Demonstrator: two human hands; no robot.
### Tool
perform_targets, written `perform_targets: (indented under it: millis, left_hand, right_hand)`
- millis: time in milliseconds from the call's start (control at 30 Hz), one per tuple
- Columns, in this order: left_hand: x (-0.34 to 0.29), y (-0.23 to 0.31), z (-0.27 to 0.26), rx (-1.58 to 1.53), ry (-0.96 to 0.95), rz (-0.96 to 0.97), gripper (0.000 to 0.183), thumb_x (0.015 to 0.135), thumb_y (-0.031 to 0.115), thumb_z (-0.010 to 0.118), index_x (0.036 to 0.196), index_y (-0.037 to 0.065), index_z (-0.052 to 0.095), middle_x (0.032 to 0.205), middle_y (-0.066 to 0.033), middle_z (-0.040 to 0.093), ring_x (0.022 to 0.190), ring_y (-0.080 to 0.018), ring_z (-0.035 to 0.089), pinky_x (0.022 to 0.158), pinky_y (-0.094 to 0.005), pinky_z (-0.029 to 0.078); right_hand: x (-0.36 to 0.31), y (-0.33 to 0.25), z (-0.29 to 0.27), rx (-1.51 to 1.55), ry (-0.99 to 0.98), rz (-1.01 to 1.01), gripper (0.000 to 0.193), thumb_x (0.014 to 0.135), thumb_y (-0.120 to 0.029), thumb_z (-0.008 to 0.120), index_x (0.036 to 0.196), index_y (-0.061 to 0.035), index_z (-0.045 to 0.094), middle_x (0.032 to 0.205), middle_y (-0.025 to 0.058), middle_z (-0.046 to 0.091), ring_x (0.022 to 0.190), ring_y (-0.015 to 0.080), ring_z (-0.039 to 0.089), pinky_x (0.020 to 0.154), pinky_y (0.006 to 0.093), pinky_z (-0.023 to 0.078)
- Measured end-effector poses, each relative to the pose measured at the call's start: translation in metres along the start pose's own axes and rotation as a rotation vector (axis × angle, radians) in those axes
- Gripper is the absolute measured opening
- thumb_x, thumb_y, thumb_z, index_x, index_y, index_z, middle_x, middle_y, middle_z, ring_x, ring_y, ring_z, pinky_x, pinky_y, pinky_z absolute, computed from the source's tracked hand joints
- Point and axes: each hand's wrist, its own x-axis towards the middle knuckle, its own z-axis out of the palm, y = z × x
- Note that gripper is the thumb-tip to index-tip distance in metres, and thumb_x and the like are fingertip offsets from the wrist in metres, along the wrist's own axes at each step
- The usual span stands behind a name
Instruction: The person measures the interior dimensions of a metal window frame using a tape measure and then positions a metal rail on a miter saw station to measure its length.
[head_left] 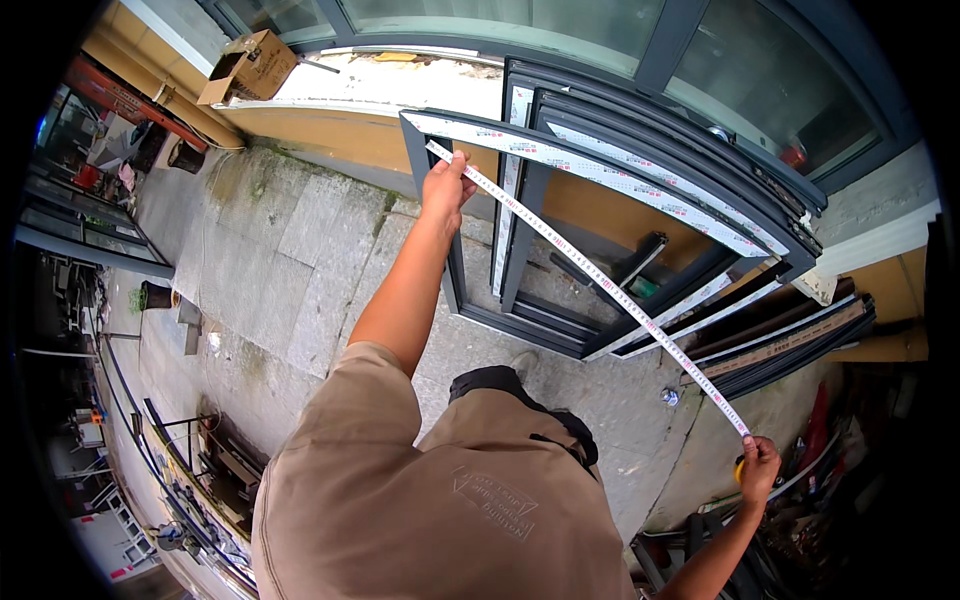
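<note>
A white measuring tape (607, 285) stretches diagonally in front of several dark grey window frames (437, 225) that lean against a low wall. My left hand (447, 188) pinches the tape near its free end, close to the upper left corner of the nearest frame. At the lower right, my right hand (760, 468) is closed around the tape measure's case, of which only a yellow edge (740, 470) shows. The tape runs past the frame's right side and sags slightly toward that hand. Printed protective film (570, 158) covers the frame's top bar.
An open cardboard box (250, 68) stands on the ledge at the upper left. Dark profiles (790, 345) are stacked right of the frames. A potted plant (152, 296) and metal scraps (215, 470) lie along the left. Paving slabs (300, 270) cover the ground.
</note>
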Motion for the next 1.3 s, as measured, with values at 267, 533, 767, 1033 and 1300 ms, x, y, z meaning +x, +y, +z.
perform_targets:
  millis: [267, 533, 767, 1033, 1300]
  left_hand:
    - [0.014, 0.012, 0.006, -0.138, -0.030, -0.019, 0.028, 0.113, 0.039, 0.055, 0.119, 0.013, 0.065, 0.098, -0.0011, 0.071, 0.081, -0.0104, 0.065, 0.078, -0.0296, 0.056]
    - [-0.021, 0.003, 0.046, -0.494, -0.306, -0.069, 0.047, 0.108, 0.051, 0.058, 0.131, 0.010, 0.057, 0.129, -0.0107, 0.064, 0.126, -0.0281, 0.061, 0.110, -0.0515, 0.052]
    - [-0.045, -0.043, 0.097, -0.791, -0.526, -0.127, 0.070, 0.100, 0.062, 0.065, 0.147, 0.014, 0.046, 0.145, -0.0147, 0.052, 0.139, -0.0341, 0.051, 0.120, -0.0581, 0.038]
    - [-0.068, -0.040, 0.153, -0.638, -0.354, -0.197, 0.047, 0.099, 0.045, 0.075, 0.130, 0.014, 0.058, 0.125, -0.0071, 0.063, 0.123, -0.0248, 0.061, 0.112, -0.0549, 0.044]
    - [-0.080, -0.036, 0.157, -0.337, -0.134, -0.141, 0.039, 0.089, 0.025, 0.085, 0.121, 0.011, 0.068, 0.120, -0.0082, 0.072, 0.112, -0.0217, 0.066, 0.107, -0.0361, 0.046]
  right_hand:
    - [0.074, -0.034, -0.006, -0.092, 0.000, -0.109, 0.025, 0.100, -0.018, 0.076, 0.091, 0.0030, 0.067, 0.073, 0.0071, 0.057, 0.069, 0.0143, 0.051, 0.065, 0.0340, 0.046]
    - [0.088, -0.028, -0.006, 0.028, -0.180, -0.175, 0.024, 0.097, -0.020, 0.080, 0.091, 0.0007, 0.070, 0.079, 0.0064, 0.064, 0.072, 0.0160, 0.059, 0.068, 0.0340, 0.049]
    - [0.071, 0.055, -0.059, 0.085, -0.335, 0.028, 0.025, 0.095, -0.022, 0.082, 0.090, 0.0005, 0.072, 0.080, 0.0005, 0.066, 0.072, 0.0108, 0.058, 0.067, 0.0300, 0.049]
    - [0.034, 0.205, -0.126, 0.152, -0.443, 0.259, 0.024, 0.097, -0.020, 0.080, 0.086, 0.0013, 0.075, 0.071, -0.0045, 0.063, 0.068, 0.0062, 0.055, 0.061, 0.0264, 0.045]
    - [0.027, 0.390, -0.152, 0.058, -0.762, 0.511, 0.021, 0.100, -0.020, 0.074, 0.098, 0.0004, 0.078, 0.085, 0.0044, 0.076, 0.080, 0.0153, 0.069, 0.077, 0.0338, 0.055]
